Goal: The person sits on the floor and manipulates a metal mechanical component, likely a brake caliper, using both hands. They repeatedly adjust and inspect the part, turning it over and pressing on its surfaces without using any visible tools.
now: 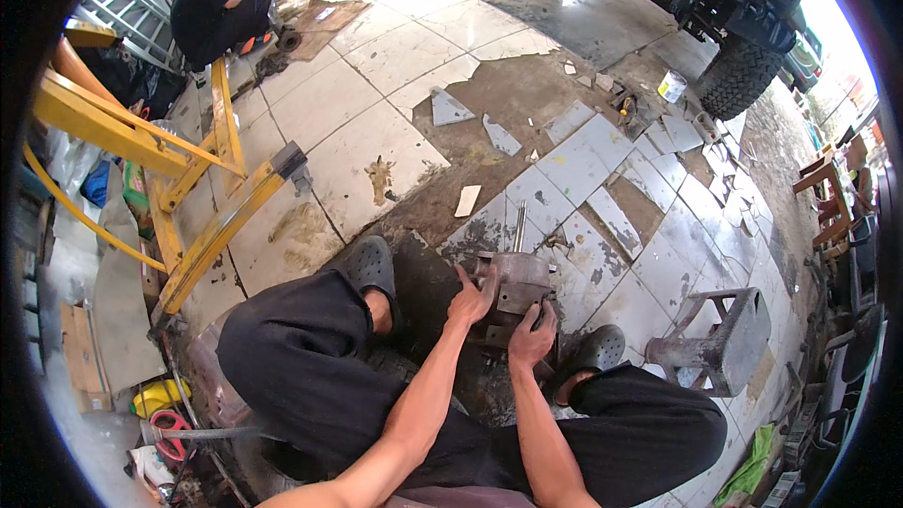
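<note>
Between my feet sits a greasy, grey-brown metal housing point(523, 271) that looks like a gearbox casing. A slim bright metal shaft point(520, 226) stands up from its far side. Gripping the housing's left side is my left hand point(470, 297), with its fingers stretched along the metal. My right hand point(533, 337) holds its near right side, fingers curled against the edge. Darker metal below the casing is partly hidden by my hands and wrists. Both palms are out of sight.
A yellow steel hoist frame point(202, 249) stands at left. To my right is a grey stool point(743, 343) on its side. Broken tiles point(616, 216) lie ahead, near a vehicle's tyre point(743, 75). A person in black point(202, 14) crouches at far left.
</note>
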Available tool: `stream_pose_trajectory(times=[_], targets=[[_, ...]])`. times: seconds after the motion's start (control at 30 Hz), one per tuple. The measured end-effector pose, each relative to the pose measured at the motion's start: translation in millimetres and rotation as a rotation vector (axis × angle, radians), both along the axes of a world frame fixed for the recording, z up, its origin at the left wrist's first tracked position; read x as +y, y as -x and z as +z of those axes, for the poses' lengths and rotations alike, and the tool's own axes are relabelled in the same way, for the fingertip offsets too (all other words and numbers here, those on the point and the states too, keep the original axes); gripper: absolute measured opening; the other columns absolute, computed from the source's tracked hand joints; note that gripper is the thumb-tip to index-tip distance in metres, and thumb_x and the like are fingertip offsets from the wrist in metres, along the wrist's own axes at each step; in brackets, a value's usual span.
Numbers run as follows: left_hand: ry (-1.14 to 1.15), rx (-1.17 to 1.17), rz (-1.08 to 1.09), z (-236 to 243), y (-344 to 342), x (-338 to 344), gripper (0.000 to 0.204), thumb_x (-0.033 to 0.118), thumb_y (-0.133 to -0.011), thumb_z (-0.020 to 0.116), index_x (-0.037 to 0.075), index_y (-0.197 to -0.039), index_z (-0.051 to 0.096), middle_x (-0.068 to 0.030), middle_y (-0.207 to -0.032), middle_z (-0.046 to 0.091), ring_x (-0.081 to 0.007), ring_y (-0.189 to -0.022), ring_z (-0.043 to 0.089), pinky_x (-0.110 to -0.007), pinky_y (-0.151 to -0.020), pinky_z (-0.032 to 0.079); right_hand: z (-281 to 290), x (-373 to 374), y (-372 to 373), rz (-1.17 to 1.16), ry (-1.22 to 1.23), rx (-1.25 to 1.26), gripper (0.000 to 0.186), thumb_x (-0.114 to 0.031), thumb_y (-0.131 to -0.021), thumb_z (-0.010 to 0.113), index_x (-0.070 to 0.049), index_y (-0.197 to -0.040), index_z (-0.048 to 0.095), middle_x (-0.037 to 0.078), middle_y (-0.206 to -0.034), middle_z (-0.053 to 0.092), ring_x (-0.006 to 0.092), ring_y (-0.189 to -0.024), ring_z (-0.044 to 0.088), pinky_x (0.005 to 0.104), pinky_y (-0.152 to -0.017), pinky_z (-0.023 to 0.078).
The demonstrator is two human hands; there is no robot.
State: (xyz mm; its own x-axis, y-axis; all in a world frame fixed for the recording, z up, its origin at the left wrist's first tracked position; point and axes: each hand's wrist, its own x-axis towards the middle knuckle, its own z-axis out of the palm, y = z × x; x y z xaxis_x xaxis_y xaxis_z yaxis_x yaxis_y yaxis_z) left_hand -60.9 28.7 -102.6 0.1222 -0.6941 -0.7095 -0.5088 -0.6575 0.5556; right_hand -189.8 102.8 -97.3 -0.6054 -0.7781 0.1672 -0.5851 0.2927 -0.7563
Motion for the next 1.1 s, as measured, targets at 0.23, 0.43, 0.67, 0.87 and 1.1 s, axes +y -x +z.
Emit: stream_pose_trajectory(times=[0.23, 0.43, 0.67, 0.87, 1.1], targets=[[0.034, 0.03, 0.117, -27, -12, -6, 0.126, 0.094, -0.08, 0.024, 0.006, -0.158, -0.02, -0.0385, -0.132, 0.057, -0.0493, -0.123, 0.058, -0.05, -0.107, 0.043, 5, 1, -13, 0.003, 0.007, 0.035, 0.044, -0.033, -0.102, 0.055, 0.004, -0.123, 0.064, 0.022, -0.124, 0.066, 0.0415, -0.116, 0.06, 0.0464, -0.1, 0.046], [0.038, 0.08, 0.14, -15, -8, -8, 0.125, 0.094, -0.081, 0.022, 0.005, -0.157, -0.022, -0.0401, -0.133, 0.055, -0.0508, -0.126, 0.055, -0.049, -0.107, 0.043, 6, 0, -9, -0.009, 0.007, 0.008, 0.045, -0.034, -0.102, 0.055, 0.004, -0.123, 0.064, 0.023, -0.124, 0.065, 0.0418, -0.116, 0.06, 0.0465, -0.1, 0.046], [-0.029, 0.036, 0.085, -16, -19, -8, 0.126, 0.094, -0.081, 0.023, 0.005, -0.155, -0.025, -0.0399, -0.131, 0.056, -0.0493, -0.125, 0.056, -0.048, -0.107, 0.043, 4, 0, -15, 0.001, 0.012, -0.009, 0.045, -0.034, -0.103, 0.054, 0.005, -0.123, 0.064, 0.024, -0.125, 0.065, 0.0415, -0.117, 0.06, 0.0457, -0.1, 0.045], [-0.059, 0.028, -0.016, 18, 4, -4, 0.127, 0.095, -0.08, 0.023, 0.005, -0.155, -0.027, -0.0382, -0.132, 0.057, -0.0497, -0.126, 0.056, -0.054, -0.111, 0.037, -3, 2, 2, -0.008, 0.011, 0.033, 0.046, -0.034, -0.103, 0.054, 0.006, -0.123, 0.064, 0.025, -0.124, 0.065, 0.0418, -0.116, 0.06, 0.0453, -0.1, 0.045], [-0.046, 0.007, 0.039, -10, -9, -6, 0.126, 0.095, -0.08, 0.022, 0.007, -0.155, -0.028, -0.0376, -0.132, 0.057, -0.0518, -0.126, 0.055, -0.059, -0.113, 0.032, 0, 1, -9, 0.01, 0.008, -0.005, 0.047, -0.035, -0.103, 0.053, 0.007, -0.122, 0.063, 0.025, -0.124, 0.065, 0.0418, -0.116, 0.06, 0.0457, -0.101, 0.045]])
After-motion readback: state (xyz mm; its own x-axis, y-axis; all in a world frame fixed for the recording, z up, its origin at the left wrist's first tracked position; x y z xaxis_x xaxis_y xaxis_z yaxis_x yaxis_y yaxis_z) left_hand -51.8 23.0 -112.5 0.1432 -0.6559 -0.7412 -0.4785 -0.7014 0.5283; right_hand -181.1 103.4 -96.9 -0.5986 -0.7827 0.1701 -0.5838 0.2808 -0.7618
